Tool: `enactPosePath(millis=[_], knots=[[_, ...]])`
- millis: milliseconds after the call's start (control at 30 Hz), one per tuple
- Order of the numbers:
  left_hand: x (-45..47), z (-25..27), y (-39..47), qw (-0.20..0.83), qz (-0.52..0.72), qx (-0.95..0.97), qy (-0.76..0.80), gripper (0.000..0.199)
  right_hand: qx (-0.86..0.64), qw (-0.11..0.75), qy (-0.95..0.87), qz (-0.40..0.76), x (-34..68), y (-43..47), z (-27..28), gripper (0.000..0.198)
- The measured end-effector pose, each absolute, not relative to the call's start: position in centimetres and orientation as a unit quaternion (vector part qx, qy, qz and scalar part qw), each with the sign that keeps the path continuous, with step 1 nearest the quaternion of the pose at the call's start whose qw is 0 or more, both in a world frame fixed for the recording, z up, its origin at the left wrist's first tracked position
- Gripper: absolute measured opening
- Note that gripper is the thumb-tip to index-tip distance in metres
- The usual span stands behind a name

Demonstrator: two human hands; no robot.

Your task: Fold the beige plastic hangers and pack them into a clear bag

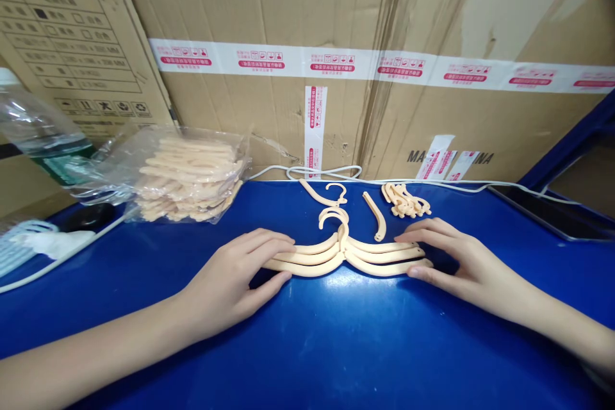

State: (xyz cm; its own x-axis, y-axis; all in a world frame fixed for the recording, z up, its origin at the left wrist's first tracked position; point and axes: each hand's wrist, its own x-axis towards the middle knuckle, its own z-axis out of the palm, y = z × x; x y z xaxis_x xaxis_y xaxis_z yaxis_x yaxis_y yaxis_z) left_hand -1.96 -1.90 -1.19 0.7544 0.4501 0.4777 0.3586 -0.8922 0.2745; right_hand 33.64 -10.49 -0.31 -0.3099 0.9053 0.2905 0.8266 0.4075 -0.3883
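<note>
Three cream plastic clothes hangers (312, 259) lie stacked side by side on the blue table, their hooks overlapping and pointing away from me. My left hand (245, 269) is closed around their left arm ends, thumb in front and fingers behind. At the other side, my right hand (456, 259) pinches the right arm ends in the same way. Just behind the hangers lies a loose hanger arm (375, 216). Another arm (317, 193) with a hook (342, 192) beside it rests farther back. A small pile of loose hooks (406, 200) sits to the right.
A clear plastic bag (192, 173) full of hanger arms stands at the back left, beside a bottle (43, 134) and a black rounded object (89, 216). A white cable (432, 183) runs along the cardboard (269, 6) behind. A dark flat device (542, 211) lies at the right.
</note>
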Motion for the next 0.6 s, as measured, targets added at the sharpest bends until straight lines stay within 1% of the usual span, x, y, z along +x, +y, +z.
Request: enactPosePath(millis=[200,400,600], knots=[[-2.05,-1.26,-1.99,0.091,0.298,0.925,0.219,0.014,-0.531,0.242,-0.808,0.078,33.60,-10.44,-0.47,0.029],[-2.23,-1.43,-1.93,0.099,0.307,0.921,0.218,0.012,-0.530,0.230,-0.811,0.089,33.71,-10.44,-0.46,0.028],[-2.06,-1.28,-2.04,0.092,0.312,0.920,0.217,0.012,-0.534,0.241,-0.805,0.092,33.67,-10.41,-0.51,0.026]])
